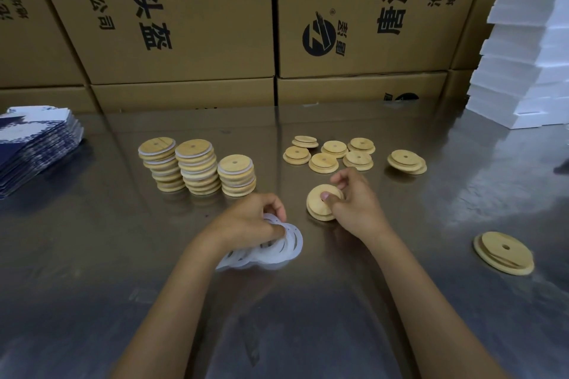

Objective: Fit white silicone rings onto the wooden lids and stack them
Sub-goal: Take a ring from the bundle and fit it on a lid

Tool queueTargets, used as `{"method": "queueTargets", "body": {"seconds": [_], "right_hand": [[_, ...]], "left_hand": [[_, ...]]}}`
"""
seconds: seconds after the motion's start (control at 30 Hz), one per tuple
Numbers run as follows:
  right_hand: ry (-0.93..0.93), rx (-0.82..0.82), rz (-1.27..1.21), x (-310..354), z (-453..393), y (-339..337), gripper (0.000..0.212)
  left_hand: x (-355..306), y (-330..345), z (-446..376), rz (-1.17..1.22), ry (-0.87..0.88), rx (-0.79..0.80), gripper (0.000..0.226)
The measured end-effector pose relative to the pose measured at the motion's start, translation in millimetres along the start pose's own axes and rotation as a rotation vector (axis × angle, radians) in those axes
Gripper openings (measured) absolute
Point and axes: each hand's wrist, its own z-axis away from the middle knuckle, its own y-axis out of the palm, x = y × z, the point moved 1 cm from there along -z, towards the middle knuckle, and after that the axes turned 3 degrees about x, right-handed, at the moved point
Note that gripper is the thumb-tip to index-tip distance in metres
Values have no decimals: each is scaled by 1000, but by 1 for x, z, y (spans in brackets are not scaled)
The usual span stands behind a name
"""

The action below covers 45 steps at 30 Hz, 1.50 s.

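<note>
The left hand [249,218] pinches a thin white silicone ring [291,241], likely floppy and clingy; the right hand [349,203] grips a light, rigid round wooden lid [320,206] by its rim.

One head-worn wide-angle view looks forward and down from close above the metal table [308,317], facing stacked cardboard boxes [184,24] at its far edge.

left carton [160,18] "有限公司", "头盔", right carton [369,9] "唐泽"
</note>
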Motion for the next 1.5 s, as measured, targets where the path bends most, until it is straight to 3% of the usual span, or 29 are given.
{"method": "queueTargets", "body": {"seconds": [0.17,0.3,0.47,0.57,0.63,0.73,0.83,1.0,1.13,1.27,1.5], "right_hand": [[-12,42,-89,7,3,4,42],[-47,119,-83,11,6,6,31],[-85,150,-115,11,9,11,23],[-74,140,-130,11,8,13,24],[-57,136,-147,11,8,13,24],[-45,130,-164,11,8,13,23],[-3,115,-250,11,8,12,20],[161,219,-700,17,11,8,11],[234,365,-964,23,14,6,28],[192,533,-875,27,18,5,41],[46,591,-741,28,25,8,27]], "left_hand": [[-8,-4,1,227,96,-98,21],[-11,-9,2,354,125,-169,27],[-6,4,-1,36,20,-91,17],[-5,17,-2,-266,39,-57,19],[-7,22,-3,-305,56,-71,15],[-11,26,-4,-213,76,-91,7],[-15,23,-3,53,95,-128,6],[-20,12,-3,487,144,-275,11],[-21,10,-4,681,111,-343,7],[-24,9,-3,703,103,-461,10],[-26,7,-2,582,183,-588,6]]}}
